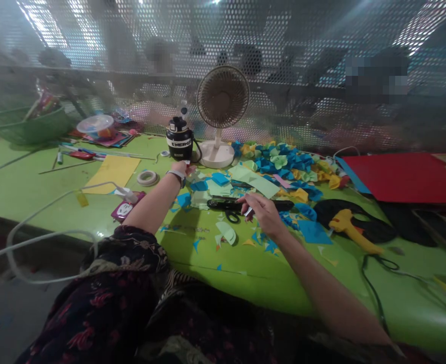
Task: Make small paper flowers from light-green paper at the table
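My left hand [180,169] reaches to the far side of the green table, its fingers curled close to a small pale item that I cannot make out. It stands just in front of a black-and-white ENERGY-labelled bottle [179,139]. My right hand [263,213] pinches a small white scrap [249,212] above black-handled scissors [226,206]. Cut pieces of blue and pale green paper [200,186] lie around both hands. A heap of folded blue, green and yellow paper pieces [283,164] lies beyond them.
A small fan [222,101] stands behind the bottle, before a perforated metal screen [302,50]. A yellow glue gun [350,227], red board [401,177], yellow sheet [111,173], tape roll [147,178] and green basket [24,126] lie around. A white cable [52,210] crosses the table's near left.
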A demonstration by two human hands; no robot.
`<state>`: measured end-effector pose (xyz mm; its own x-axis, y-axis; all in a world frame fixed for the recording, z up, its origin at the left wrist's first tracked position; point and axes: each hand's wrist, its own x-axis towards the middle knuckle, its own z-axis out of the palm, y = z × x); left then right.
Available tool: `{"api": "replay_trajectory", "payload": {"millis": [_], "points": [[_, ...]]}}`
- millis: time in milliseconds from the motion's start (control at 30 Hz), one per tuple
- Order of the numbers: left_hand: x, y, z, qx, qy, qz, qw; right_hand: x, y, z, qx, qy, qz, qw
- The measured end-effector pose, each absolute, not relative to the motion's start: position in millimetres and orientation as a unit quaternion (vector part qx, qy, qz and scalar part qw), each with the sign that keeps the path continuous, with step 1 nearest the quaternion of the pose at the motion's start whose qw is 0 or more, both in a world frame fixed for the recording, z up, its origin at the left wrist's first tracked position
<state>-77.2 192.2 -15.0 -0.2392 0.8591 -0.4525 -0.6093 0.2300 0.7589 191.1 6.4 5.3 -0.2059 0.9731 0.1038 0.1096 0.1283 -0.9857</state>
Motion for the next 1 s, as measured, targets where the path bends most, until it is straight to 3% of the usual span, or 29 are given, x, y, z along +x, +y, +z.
{"api": "replay_trajectory", "payload": {"millis": [267,400,533,600,767,867,1000], "points": [[-59,171,2,0.184,0.577,0.619,0.501,194,15,7,-0.413,-0.524,0.555,0.497],[-42,124,8,0.323,0.547,0.628,0.450,199,20,7,-0.441,-0.495,0.538,0.521],[-23,65,8,0.564,0.443,0.507,0.478,200,23,5,-0.457,-0.504,0.492,0.543],[-20,48,5,0.590,0.435,0.473,0.488,199,22,4,-0.462,-0.535,0.453,0.543],[-20,34,7,0.620,0.463,0.506,0.382,195,22,-2,-0.460,-0.557,0.448,0.526],[-24,1,34,0.630,0.386,0.491,0.462,194,24,-7,-0.460,-0.546,0.475,0.514],[-55,-76,66,0.721,0.214,0.376,0.541,191,24,-13,-0.462,-0.554,0.481,0.498]]}}
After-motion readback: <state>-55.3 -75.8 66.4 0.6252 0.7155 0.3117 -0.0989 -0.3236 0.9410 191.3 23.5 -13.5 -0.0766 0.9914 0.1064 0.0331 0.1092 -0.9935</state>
